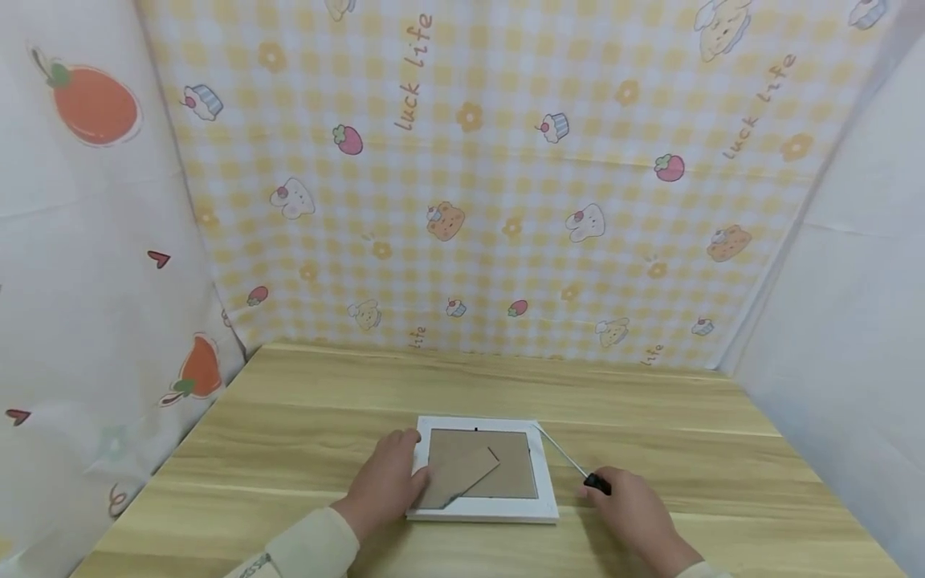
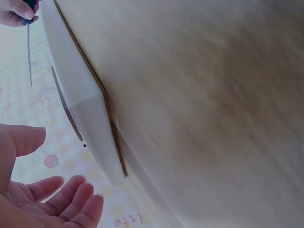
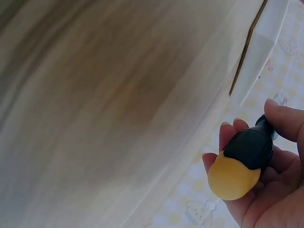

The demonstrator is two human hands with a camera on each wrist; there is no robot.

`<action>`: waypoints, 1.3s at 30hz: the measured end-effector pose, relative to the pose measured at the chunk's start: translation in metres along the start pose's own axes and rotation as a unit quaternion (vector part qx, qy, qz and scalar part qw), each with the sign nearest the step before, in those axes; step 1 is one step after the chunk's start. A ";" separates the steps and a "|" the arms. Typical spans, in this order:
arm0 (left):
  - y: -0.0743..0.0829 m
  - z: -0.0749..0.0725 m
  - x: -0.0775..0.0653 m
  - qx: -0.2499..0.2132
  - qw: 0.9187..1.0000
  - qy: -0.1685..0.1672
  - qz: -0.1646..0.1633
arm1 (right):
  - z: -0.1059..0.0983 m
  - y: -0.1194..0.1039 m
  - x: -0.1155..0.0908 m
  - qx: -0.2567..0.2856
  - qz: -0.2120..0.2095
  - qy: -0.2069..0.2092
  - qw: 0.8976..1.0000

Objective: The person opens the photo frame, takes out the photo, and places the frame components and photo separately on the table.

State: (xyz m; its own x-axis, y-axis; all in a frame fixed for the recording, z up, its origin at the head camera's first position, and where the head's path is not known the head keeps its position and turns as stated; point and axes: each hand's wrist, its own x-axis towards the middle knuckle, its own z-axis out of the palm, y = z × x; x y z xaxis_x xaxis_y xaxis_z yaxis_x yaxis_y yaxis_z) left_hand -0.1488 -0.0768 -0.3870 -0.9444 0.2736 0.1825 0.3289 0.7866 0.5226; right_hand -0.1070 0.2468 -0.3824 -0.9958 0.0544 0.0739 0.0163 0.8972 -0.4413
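Note:
A white picture frame (image 1: 506, 509) lies back side up on the table, with a tan backing board (image 1: 515, 474) and its stand flap showing. My left hand (image 1: 386, 478) is at the frame's left side, thumb over its edge in the head view. In the left wrist view that hand's fingers (image 2: 76, 199) are loosely bent and apart from the thumb; firm contact cannot be made out. My right hand (image 1: 629, 510) grips a screwdriver (image 3: 247, 149) by its black and yellow handle. Its thin shaft points at the frame's far right corner; whether the tip touches is unclear.
Small dark tabs (image 1: 476, 429) sit along the edge of the backing opening. The wood-grain table (image 1: 303, 401) spreads around the frame. A yellow checked cloth (image 1: 499, 265) hangs behind it, with white cloths at the left and right sides.

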 end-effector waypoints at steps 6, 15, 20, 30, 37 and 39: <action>0.006 -0.001 -0.004 -0.010 1.000 0.010 0.023 | -0.012 0.013 0.001 -0.026 0.012 -0.010 1.000; 0.018 -0.003 -0.006 -0.020 0.998 0.008 0.065 | -0.029 0.039 0.007 -0.058 0.025 -0.030 0.998; 0.022 -0.003 -0.007 -0.006 0.996 0.005 0.093 | -0.035 0.059 0.012 -0.070 0.032 -0.035 0.996; 0.026 0.003 -0.008 0.062 0.984 0.032 0.162 | -0.047 0.098 0.018 -0.107 0.058 -0.062 0.991; 0.031 0.006 -0.010 0.081 0.980 0.021 0.179 | -0.049 0.108 0.016 -0.126 0.065 -0.081 0.987; 0.031 0.005 -0.010 0.079 0.981 0.017 0.178 | -0.050 0.109 0.016 -0.127 0.069 -0.086 0.986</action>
State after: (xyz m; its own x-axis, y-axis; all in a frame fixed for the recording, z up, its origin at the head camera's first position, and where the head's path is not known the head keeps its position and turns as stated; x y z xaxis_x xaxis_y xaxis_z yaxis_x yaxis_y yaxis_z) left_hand -0.1290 -0.0518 -0.3768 -0.7681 0.5305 0.3586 0.6312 0.7214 0.2848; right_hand -0.1169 0.3670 -0.3849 -0.9828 0.1272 -0.1336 0.1522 0.9684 -0.1977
